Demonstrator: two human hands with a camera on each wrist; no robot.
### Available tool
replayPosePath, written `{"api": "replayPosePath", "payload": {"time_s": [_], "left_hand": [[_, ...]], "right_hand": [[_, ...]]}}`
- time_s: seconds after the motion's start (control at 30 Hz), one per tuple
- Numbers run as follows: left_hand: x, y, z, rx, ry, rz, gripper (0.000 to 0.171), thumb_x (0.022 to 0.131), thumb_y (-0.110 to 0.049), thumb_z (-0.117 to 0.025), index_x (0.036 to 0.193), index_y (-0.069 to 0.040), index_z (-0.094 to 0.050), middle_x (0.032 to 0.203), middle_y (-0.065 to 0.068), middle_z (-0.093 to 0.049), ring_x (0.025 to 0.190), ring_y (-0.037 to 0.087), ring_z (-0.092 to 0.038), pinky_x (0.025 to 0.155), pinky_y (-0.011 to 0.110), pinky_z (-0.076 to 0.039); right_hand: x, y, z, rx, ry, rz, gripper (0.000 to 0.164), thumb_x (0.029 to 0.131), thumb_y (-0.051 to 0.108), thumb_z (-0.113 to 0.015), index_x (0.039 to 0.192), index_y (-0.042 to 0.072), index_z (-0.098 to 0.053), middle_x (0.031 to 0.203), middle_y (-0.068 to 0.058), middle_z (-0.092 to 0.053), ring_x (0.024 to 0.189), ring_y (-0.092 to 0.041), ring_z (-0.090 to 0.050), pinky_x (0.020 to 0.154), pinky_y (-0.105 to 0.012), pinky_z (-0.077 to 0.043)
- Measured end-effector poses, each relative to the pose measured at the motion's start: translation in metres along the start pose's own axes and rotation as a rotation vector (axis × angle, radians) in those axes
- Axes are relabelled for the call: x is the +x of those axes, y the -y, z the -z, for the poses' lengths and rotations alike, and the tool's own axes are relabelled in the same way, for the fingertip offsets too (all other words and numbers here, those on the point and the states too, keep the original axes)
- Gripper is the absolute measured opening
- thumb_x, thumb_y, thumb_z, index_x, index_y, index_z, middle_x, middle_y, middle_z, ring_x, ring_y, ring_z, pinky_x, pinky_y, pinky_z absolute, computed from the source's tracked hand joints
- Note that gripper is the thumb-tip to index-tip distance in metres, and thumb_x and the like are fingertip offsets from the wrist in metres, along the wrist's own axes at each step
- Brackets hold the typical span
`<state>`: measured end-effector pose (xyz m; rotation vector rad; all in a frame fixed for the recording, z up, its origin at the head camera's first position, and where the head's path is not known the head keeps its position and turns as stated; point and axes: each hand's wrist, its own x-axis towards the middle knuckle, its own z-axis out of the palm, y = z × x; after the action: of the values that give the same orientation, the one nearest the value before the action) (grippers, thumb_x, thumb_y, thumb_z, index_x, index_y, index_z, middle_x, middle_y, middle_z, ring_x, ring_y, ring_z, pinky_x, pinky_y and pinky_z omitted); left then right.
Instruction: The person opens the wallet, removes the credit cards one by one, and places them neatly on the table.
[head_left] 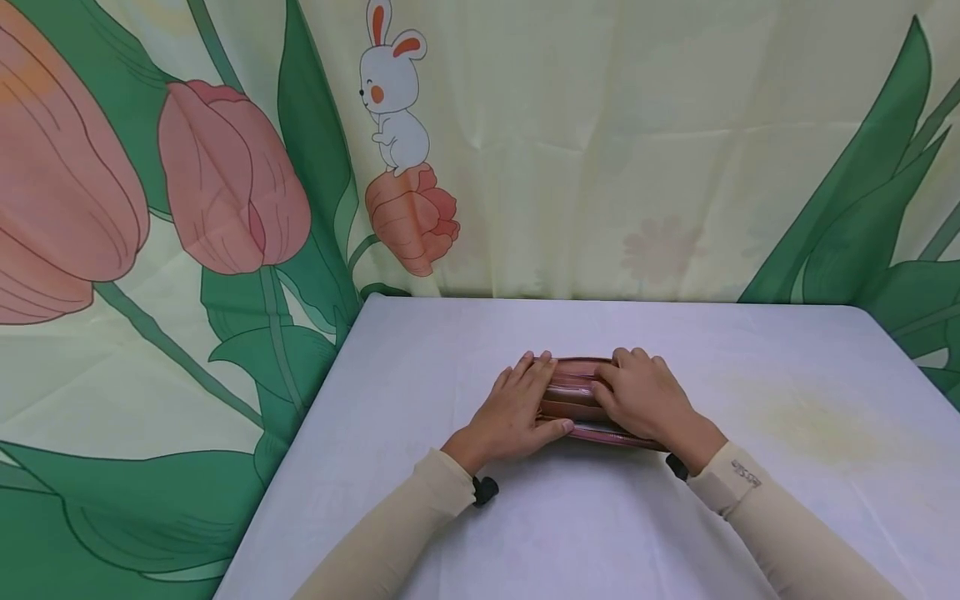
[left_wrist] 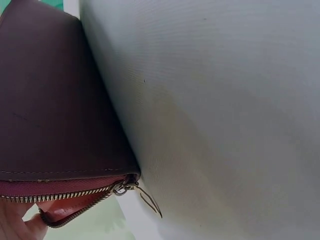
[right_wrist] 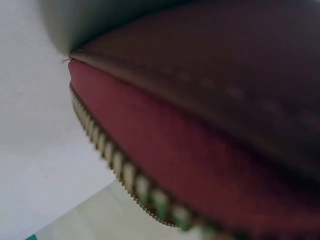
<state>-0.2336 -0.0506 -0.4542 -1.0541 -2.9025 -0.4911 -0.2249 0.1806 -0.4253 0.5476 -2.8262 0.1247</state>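
A brown leather zip wallet (head_left: pixel 573 410) stands on the white table, spread open at the top with its inner dividers showing. My left hand (head_left: pixel 510 415) lies across its left end, fingers straight at the far edge, thumb along the near edge. Over the right end, my right hand (head_left: pixel 648 396) grips the wallet with curled fingers, its thumb toward the inside. Metal zipper teeth (left_wrist: pixel 65 196) and a zipper pull (left_wrist: pixel 150 200) show at one corner in the left wrist view. Red lining (right_wrist: pixel 150 130) bulges beside the zipper in the right wrist view.
The white-covered table (head_left: pixel 420 358) extends around the wallet, with a faint yellowish patch (head_left: pixel 817 425) on the right. Behind it hangs a curtain (head_left: pixel 540 167) printed with tulips and a rabbit. Dark wrist cameras peek out below both sleeves.
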Motion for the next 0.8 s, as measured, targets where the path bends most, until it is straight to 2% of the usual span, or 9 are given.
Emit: {"api": "replayPosePath", "payload": {"time_s": [0.2,0.43,0.67,0.8], "left_hand": [[-0.002,0.001,-0.001,0.016,-0.016,-0.007,0.092,0.09,-0.074,-0.034,0.157,-0.02,0.001,0.164,-0.002,-0.006,0.15,0.02,0.0,0.118,0.048,-0.014],[-0.005,-0.002,-0.002,0.034,-0.05,-0.024,0.09,0.092,-0.07,-0.036,0.157,-0.015,-0.007,0.163,-0.001,-0.009,0.15,0.021,-0.004,0.118,0.045,-0.015],[-0.008,-0.002,-0.004,0.056,-0.081,-0.048,0.087,0.094,-0.068,-0.034,0.157,-0.013,-0.008,0.164,0.0,-0.007,0.15,0.021,-0.004,0.119,0.042,-0.014],[-0.009,-0.003,-0.005,0.068,-0.089,-0.07,0.085,0.095,-0.065,-0.036,0.157,-0.013,-0.01,0.164,0.001,-0.006,0.15,0.023,-0.004,0.119,0.042,-0.013]], "right_hand": [[-0.001,0.004,0.003,-0.024,-0.049,0.037,0.021,0.092,0.024,-0.058,0.092,0.01,-0.073,0.082,-0.006,-0.06,0.072,-0.026,-0.053,0.061,-0.045,-0.043],[0.005,0.005,0.006,-0.02,-0.075,0.07,0.018,0.09,0.017,-0.064,0.075,0.009,-0.069,0.063,-0.003,-0.058,0.057,-0.023,-0.057,0.051,-0.043,-0.046],[0.007,0.006,0.01,0.045,-0.009,0.033,0.014,0.086,0.012,-0.071,0.072,0.01,-0.07,0.059,0.0,-0.057,0.053,-0.016,-0.054,0.049,-0.038,-0.045],[0.008,0.006,0.012,0.066,0.054,0.06,0.017,0.085,0.012,-0.07,0.069,0.017,-0.069,0.058,0.003,-0.057,0.052,-0.014,-0.05,0.046,-0.036,-0.043]]}}
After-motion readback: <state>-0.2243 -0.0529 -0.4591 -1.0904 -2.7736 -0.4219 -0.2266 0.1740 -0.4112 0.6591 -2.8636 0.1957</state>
